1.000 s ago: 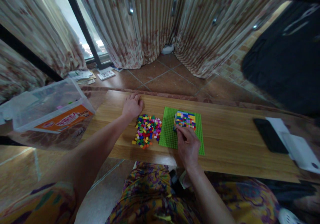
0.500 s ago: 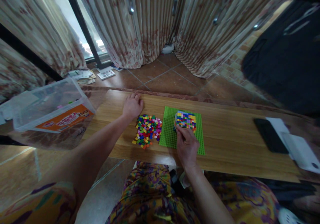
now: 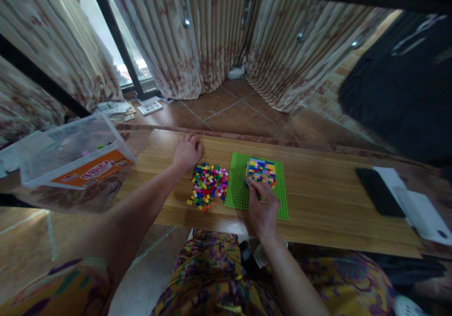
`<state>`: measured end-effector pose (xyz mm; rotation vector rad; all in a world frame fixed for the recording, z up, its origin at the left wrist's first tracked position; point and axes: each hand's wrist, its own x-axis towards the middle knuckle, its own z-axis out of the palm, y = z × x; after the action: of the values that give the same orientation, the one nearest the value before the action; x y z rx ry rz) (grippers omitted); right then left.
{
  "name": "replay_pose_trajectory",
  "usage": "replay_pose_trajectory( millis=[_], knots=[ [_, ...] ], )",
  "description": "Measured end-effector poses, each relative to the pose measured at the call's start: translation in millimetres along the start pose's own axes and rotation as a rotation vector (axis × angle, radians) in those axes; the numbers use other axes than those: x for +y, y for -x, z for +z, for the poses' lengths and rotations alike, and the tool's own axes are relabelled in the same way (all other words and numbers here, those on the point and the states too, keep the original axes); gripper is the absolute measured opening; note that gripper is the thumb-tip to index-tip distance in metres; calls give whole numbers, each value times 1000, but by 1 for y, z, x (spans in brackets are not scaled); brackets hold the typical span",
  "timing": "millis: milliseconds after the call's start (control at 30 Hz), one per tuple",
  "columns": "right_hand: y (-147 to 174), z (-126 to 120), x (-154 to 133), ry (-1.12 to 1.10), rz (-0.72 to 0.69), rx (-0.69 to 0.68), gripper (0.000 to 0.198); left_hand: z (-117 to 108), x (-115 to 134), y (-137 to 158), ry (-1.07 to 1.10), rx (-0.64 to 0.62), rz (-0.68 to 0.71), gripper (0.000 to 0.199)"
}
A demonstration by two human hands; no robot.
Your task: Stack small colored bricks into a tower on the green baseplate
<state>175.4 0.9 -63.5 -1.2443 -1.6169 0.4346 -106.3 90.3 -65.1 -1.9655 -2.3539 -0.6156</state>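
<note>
A block of many-coloured building bricks [image 3: 262, 169] stands on a green studded baseplate [image 3: 236, 194]. At the block's near left corner, my right hand [image 3: 264, 207] is closed in a pinch, thumb and forefinger together. Whatever lies between those fingertips is too small and hidden to make out. My left hand [image 3: 188, 151] rests on the wooden table [image 3: 318, 193] by its far edge, fingers loosely laid down and holding nothing. Just below it is a loose pile of small coloured bricks [image 3: 209, 184], left of the baseplate.
A clear plastic box [image 3: 76, 153] with an orange label stands left of the table, a few bricks inside. On the table's right end lie a black flat object [image 3: 379, 192] and a white one [image 3: 425, 214]. Curtains [image 3: 212, 38] hang beyond the tiled floor.
The view has shifted slightly. Both hands stay in nearly the same places, the right one still pinching at the block's near left corner.
</note>
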Motion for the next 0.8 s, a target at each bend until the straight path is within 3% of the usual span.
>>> replay_pose_trajectory(
  millis=[167,333,800],
  knots=[
    [3,-9,-1,-21,67,-50,26,1,0,0,1,9,6,36],
    [10,-16,-2,7,93,0,26,2,0,1,0,17,5,36],
    [9,-8,6,184,-59,-80,34,2,-2,1,3,24,19,37]
  ],
)
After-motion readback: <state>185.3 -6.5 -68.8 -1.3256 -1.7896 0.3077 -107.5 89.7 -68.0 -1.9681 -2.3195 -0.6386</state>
